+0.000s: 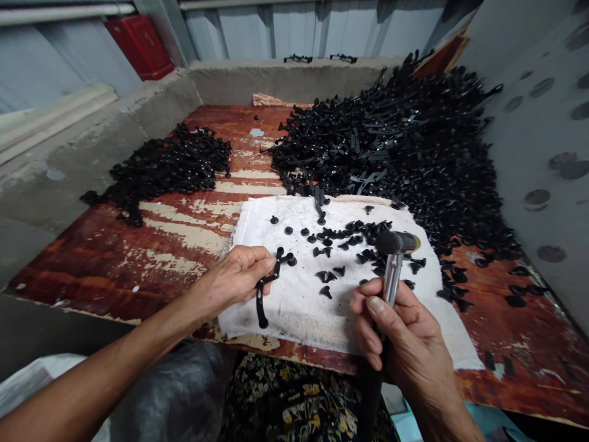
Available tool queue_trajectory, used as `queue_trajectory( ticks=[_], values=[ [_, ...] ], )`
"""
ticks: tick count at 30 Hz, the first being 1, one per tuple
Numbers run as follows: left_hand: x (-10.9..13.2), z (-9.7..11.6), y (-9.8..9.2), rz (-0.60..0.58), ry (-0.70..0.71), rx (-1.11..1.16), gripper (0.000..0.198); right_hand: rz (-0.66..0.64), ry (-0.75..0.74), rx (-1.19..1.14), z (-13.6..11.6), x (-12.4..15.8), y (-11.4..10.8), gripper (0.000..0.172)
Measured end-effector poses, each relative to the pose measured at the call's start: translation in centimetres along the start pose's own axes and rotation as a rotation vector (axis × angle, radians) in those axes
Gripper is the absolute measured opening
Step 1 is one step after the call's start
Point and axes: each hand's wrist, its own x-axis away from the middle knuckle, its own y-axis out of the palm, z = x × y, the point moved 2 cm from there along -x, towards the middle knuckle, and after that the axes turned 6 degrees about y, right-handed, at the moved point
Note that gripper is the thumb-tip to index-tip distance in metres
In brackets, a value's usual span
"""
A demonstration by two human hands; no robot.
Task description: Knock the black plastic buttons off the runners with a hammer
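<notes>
My left hand (248,273) pinches a thin black jointed bracket (261,304) with round ends, over the left part of a white cloth (276,313). One end of the bracket sits beside a small round black piece on the cloth. My right hand (400,331) is wrapped round the handle of a mallet (393,270), whose dark head is raised above the cloth's right side. Several small black stemmed caps (352,232) lie scattered on the cloth between and beyond my hands. A single black bracket (319,199) rests at the cloth's far edge.
A big heap of black brackets (391,135) covers the right back of the worn red-brown board (184,245). A smaller heap of black parts (170,162) lies at left. Low concrete walls (285,86) border the board; a red box (140,46) stands on the left ledge.
</notes>
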Motion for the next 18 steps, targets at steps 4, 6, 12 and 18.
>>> queue_trajectory(
  ticks=[4,6,12,18],
  values=[
    [0.0,0.06,0.0,-0.006,-0.002,-0.023,0.034,0.001,-0.001,-0.002,0.06,-0.04,0.05,0.008],
    [-0.01,-0.1,0.01,-0.007,0.009,-0.041,0.034,0.0,0.0,0.002,0.06,-0.05,0.08,0.008],
    [-0.24,-0.84,-0.1,-0.008,0.093,-0.132,0.033,0.002,-0.004,0.02,-0.23,0.0,0.18,0.011],
    [-0.7,-0.69,-0.54,0.006,0.05,-0.185,0.032,0.027,-0.005,0.045,-0.31,0.02,0.19,0.015]
  ],
)
